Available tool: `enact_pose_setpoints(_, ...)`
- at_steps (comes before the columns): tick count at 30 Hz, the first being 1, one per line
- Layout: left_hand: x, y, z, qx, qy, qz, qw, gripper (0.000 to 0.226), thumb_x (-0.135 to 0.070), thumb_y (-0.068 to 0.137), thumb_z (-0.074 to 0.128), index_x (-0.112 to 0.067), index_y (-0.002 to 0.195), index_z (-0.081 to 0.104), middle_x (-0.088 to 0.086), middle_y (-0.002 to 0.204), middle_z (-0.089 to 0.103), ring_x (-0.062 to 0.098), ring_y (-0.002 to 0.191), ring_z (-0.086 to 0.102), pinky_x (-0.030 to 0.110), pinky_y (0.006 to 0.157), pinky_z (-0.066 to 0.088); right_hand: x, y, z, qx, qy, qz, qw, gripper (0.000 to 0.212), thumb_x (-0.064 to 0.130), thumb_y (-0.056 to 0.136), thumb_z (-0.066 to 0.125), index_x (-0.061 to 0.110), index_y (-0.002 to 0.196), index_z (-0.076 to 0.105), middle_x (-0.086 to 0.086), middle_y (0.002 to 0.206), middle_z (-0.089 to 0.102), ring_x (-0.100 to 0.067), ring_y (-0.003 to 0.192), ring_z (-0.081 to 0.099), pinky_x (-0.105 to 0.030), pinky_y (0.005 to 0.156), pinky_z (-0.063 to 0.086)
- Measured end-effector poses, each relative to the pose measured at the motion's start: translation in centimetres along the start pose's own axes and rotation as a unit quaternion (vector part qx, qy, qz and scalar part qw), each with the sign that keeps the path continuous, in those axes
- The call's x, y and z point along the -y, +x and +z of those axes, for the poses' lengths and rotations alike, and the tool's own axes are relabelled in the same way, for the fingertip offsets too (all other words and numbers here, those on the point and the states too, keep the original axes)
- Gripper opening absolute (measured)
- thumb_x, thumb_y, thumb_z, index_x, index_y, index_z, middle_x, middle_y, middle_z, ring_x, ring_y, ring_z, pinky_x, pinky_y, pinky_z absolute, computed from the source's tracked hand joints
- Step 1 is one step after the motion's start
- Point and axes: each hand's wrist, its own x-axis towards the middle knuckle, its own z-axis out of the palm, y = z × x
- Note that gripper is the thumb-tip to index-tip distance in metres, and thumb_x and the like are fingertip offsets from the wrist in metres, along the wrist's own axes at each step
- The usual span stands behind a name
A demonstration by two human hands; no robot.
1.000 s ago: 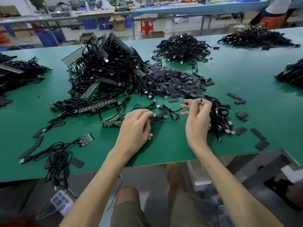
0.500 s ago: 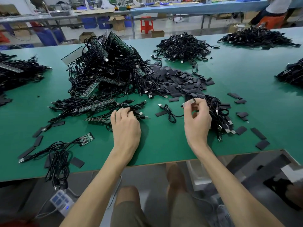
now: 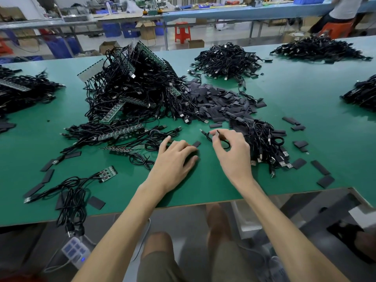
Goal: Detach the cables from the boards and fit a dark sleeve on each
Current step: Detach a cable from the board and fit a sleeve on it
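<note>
a cable (image 3: 206, 134) end is pinched between thumb and forefinger of the right hand (image 3: 234, 155), held a little above the green table (image 3: 305, 110). the cable's loop is seen under that hand, and its plug lies on the table just to the left. the left hand (image 3: 173, 161) is laid palm down on the table, fingers nearly straight, with nothing gripped. a sleeve (image 3: 196, 143) lies just beside its fingertips; whether it is touched cannot be told. a heap of sleeves (image 3: 223, 102) is spread beyond the hands, touching a tangle of cables and boards (image 3: 132, 92) on its left. a bundle of cables (image 3: 264, 143) lies just right of the right hand. a small board (image 3: 107, 173) with cables attached lies near the table's front edge, to the left.
</note>
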Motion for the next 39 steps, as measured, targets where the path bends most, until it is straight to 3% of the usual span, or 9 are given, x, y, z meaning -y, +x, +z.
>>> enact_pose_setpoints(3,0.1,-0.2,0.0,-0.036,-0.001,-0.02,0.999,0.019,-0.03,0.098,0.064,-0.018,0.113,0.066,-0.002,0.1,0.061,0.024,0.103,0.06,0.038,0.114,0.03,-0.4,0.1,0.3,0.058,-0.019,0.011,0.998,0.021,0.017,0.101,0.06,0.02,0.117,0.074,0.007,0.098,0.07,-0.015,0.1,0.057,-0.024,0.086,0.042)
enact_pose_setpoints(7,0.2,-0.3,-0.2,-0.006,-0.008,-0.056,0.998,0.032,-0.035,0.097,0.066,-0.014,0.121,0.067,0.004,0.109,0.058,0.028,0.111,0.052,0.037,0.107,0.031,-0.1,-0.1,0.5,0.125,-0.071,-0.028,0.989,0.03,0.016,0.102,0.06,0.017,0.131,0.07,0.002,0.095,0.065,-0.02,0.1,0.053,-0.031,0.087,0.04)
enact_pose_setpoints(11,0.2,-0.3,-0.5,-0.001,-0.013,-0.074,0.997,0.026,-0.035,0.099,0.063,-0.018,0.115,0.075,0.002,0.105,0.06,0.026,0.106,0.053,0.037,0.102,0.035,0.6,-0.5,0.5,0.158,-0.118,-0.038,0.98,0.034,0.022,0.1,0.064,0.015,0.133,0.068,-0.005,0.104,0.069,-0.027,0.106,0.055,-0.046,0.096,0.043)
enact_pose_setpoints(14,0.2,-0.4,-0.7,-0.013,-0.014,-0.071,0.997,0.022,-0.03,0.098,0.066,-0.014,0.108,0.077,0.004,0.098,0.06,0.027,0.103,0.054,0.039,0.099,0.037,0.9,-0.6,0.4,0.154,-0.106,0.0,0.982,0.029,0.028,0.099,0.065,0.015,0.125,0.065,-0.004,0.107,0.071,-0.026,0.104,0.056,-0.042,0.098,0.041)
enact_pose_setpoints(19,-0.3,-0.6,-0.5,-0.053,0.002,-0.055,0.997,0.018,-0.022,0.101,0.061,-0.007,0.098,0.07,0.007,0.094,0.06,0.031,0.097,0.058,0.043,0.099,0.042,1.1,-0.9,0.2,0.164,-0.106,-0.025,0.981,0.013,0.02,0.104,0.056,0.012,0.104,0.067,0.0,0.088,0.072,-0.024,0.091,0.057,-0.044,0.092,0.044)
enact_pose_setpoints(23,-0.3,-0.5,-0.3,-0.091,-0.029,-0.043,0.994,0.009,-0.015,0.102,0.06,-0.008,0.1,0.065,0.006,0.095,0.062,0.03,0.094,0.06,0.041,0.094,0.043,1.1,-0.8,0.1,0.188,-0.109,-0.043,0.975,0.021,0.016,0.106,0.051,0.01,0.106,0.072,0.001,0.083,0.068,-0.023,0.089,0.059,-0.044,0.092,0.045)
enact_pose_setpoints(34,-0.5,-0.8,-0.6,-0.097,-0.036,-0.022,0.994,0.007,-0.014,0.101,0.062,-0.007,0.099,0.064,0.005,0.093,0.067,0.029,0.094,0.062,0.038,0.095,0.039,0.9,-1.0,0.3,0.229,-0.062,-0.057,0.97,0.019,0.022,0.106,0.053,0.014,0.104,0.07,0.005,0.079,0.062,-0.018,0.085,0.055,-0.037,0.084,0.044)
enact_pose_setpoints(39,-0.8,-0.8,-0.9,-0.089,-0.074,-0.031,0.993,0.01,-0.017,0.1,0.064,-0.007,0.102,0.064,0.002,0.097,0.069,0.023,0.095,0.06,0.033,0.1,0.036,0.5,-1.1,0.5,0.223,-0.067,-0.048,0.971,0.017,0.032,0.104,0.056,0.021,0.103,0.069,0.006,0.089,0.06,-0.017,0.084,0.056,-0.034,0.078,0.045)
